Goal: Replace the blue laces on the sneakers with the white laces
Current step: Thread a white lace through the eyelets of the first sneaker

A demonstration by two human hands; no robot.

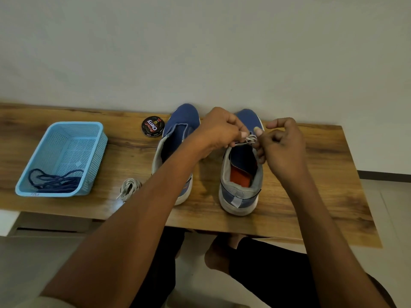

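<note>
Two blue sneakers are set side by side on the wooden table (pixel 322 165), toes toward the wall. A white lace (pixel 250 138) at the right sneaker (pixel 241 174) is pinched by the left hand (pixel 219 130) and by the right hand (pixel 281 145), both with fingers curled, just above the tongue. The left sneaker (pixel 180 130) is seen unlaced. At 9 o'clock of it, a second white lace (pixel 129 188) lies bundled. Farther at 9 o'clock, blue laces (pixel 55 181) lie inside a basket (pixel 33 165). A polish tin (pixel 153 126) sits at 11 o'clock.
</note>
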